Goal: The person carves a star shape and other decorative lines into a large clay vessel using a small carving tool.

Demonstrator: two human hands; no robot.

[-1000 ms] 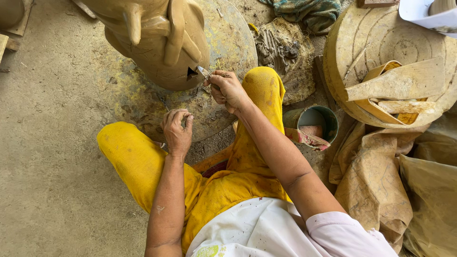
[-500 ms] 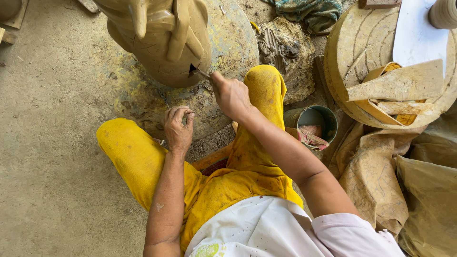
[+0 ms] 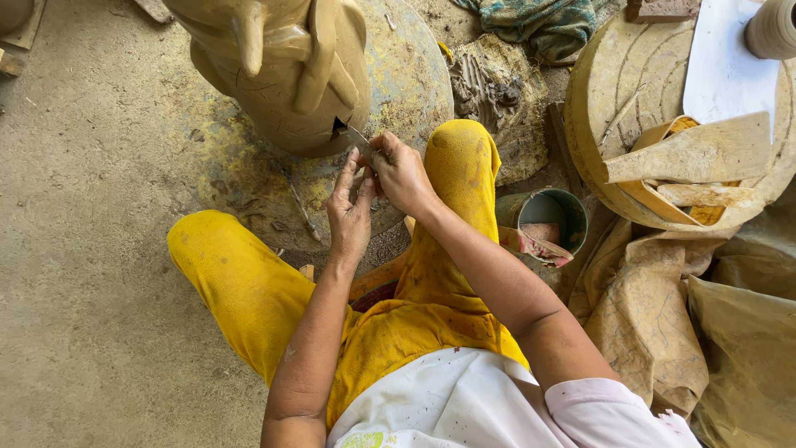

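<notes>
Here I see my right hand (image 3: pixel 404 172) pinching a thin metal blade (image 3: pixel 358 139) against the tall tan clay figure (image 3: pixel 282 70) on the far round turntable (image 3: pixel 398 91), while my left hand (image 3: pixel 350 211), fingers loosely extended, touches it, seemingly for steadiness.

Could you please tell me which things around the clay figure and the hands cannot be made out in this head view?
- Clay figure: its upper part is cut off by the top edge.
- Thin tool: its handle is hidden inside the right hand; its kind is unclear.
- Left hand: the fingers meet the right hand; whether they touch the tool is hidden.
- Small bucket: contents are unclear.
</notes>
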